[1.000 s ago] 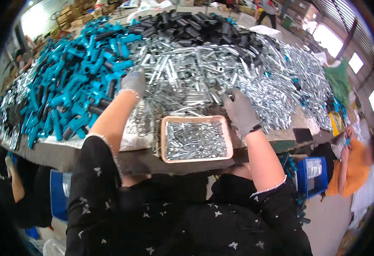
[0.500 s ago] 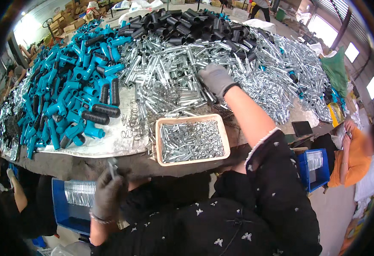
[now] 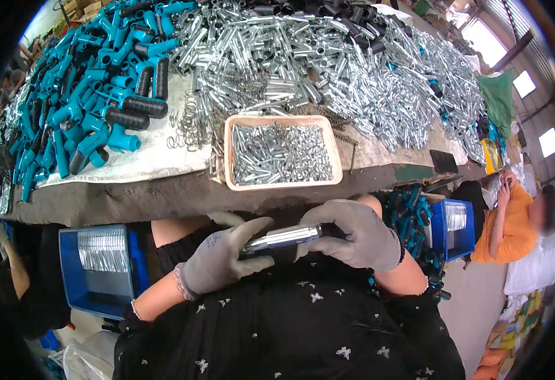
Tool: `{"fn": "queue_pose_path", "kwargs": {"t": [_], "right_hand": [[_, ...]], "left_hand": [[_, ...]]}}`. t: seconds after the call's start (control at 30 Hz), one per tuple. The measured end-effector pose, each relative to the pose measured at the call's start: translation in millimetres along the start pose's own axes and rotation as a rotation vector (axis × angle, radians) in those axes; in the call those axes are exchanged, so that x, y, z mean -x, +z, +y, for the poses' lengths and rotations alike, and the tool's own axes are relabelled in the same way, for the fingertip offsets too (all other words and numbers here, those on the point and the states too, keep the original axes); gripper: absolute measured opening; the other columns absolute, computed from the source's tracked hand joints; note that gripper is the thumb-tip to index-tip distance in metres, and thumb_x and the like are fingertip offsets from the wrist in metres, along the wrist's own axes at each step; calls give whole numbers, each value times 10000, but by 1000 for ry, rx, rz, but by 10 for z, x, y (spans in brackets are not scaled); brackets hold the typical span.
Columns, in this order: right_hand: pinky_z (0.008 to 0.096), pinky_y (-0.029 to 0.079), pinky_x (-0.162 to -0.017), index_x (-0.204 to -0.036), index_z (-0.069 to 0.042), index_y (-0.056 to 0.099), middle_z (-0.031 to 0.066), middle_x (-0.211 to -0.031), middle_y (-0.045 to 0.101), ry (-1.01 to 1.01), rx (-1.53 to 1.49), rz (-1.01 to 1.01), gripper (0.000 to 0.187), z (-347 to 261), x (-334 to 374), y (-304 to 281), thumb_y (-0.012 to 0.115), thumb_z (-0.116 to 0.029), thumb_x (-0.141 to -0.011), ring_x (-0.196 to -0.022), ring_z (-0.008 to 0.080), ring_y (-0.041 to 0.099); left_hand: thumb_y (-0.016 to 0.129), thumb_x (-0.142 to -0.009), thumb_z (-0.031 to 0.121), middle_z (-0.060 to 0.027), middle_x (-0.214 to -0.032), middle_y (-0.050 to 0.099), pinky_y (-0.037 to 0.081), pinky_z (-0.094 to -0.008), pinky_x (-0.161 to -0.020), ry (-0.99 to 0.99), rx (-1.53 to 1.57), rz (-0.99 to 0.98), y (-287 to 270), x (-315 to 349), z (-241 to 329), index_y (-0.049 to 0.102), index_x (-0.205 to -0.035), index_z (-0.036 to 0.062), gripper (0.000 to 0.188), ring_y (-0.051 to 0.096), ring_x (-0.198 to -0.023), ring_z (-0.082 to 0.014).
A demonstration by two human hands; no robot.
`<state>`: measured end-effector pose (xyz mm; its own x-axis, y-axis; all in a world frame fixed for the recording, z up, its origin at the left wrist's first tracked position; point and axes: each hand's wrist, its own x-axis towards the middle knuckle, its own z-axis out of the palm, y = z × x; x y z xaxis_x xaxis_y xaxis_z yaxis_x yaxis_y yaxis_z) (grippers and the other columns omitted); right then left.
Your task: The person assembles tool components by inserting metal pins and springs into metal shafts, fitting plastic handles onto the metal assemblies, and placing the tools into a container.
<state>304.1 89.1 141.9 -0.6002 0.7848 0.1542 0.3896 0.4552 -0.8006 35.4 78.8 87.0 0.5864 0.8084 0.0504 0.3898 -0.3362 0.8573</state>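
Note:
In front of my body, my gloved left hand [image 3: 219, 258] and gloved right hand [image 3: 363, 235] hold a shiny metal tube [image 3: 287, 238] between them. It lies nearly level, tilted slightly up to the right. My left fingers close on its left end, and my right thumb and fingers are around its right end. Both ends are partly covered by the gloves. Beyond the hands, on the table, a cream tray [image 3: 228, 152] holds many small metal pins and fittings. Behind it spreads a heap of silvery metal tubes and strips [image 3: 246, 60].
Teal and black handle parts [image 3: 94, 95] are heaped at the left; loose coil springs [image 3: 185, 123] lie beside the tray. A blue bin [image 3: 103, 297] with metal strips stands at my left, another blue bin [image 3: 458, 244] at my right. A person in orange [image 3: 512, 228] sits farther right.
My right hand has come back from the metal heap to my lap area. My left hand has moved right to meet it, and the tube is now between both hands. The view has tilted down.

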Motion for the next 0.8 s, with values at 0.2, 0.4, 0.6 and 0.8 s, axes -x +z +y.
{"fn": "queue_pose_path", "kwargs": {"t": [0.2, 0.4, 0.6, 0.8], "right_hand": [[460, 507, -701, -941, -52, 677, 179, -850, 674, 135, 168, -77, 379, 56, -37, 601, 646, -429, -917, -813, 386, 664], [453, 511, -756, -1054, -84, 684, 161, -912, 690, -229, 523, 461, 199, 329, -736, 323, 632, -236, -936, -866, 368, 653], [414, 491, -918, -1163, -115, 656, 102, -1043, 688, -393, 700, 45, 334, 255, -1223, 190, 662, -118, -828, -1023, 303, 617], [364, 544, -763, -1145, -106, 676, 121, -972, 677, -348, 821, 297, 303, 293, -1083, 43, 615, -69, -851, -864, 267, 666]], "left_hand": [[785, -832, 315, -271, -1231, 601, 536, -449, -846, 176, -56, -4, 326, -44, -130, 348, -1486, 23, 839, 654, -1033, -406], [481, -1049, 270, -72, -890, 592, 525, -333, -674, -832, 1606, 280, 856, 191, -1094, 533, -1180, 75, 241, 610, -812, -185], [528, -1035, 251, -78, -879, 613, 536, -331, -686, -803, 1374, 128, 815, 270, -1008, 574, -1110, 39, 229, 615, -769, -194], [575, -993, 170, -49, -839, 612, 440, -249, -571, -627, 813, 156, 493, 528, -652, 597, -1208, -22, 289, 544, -632, -99]]}}
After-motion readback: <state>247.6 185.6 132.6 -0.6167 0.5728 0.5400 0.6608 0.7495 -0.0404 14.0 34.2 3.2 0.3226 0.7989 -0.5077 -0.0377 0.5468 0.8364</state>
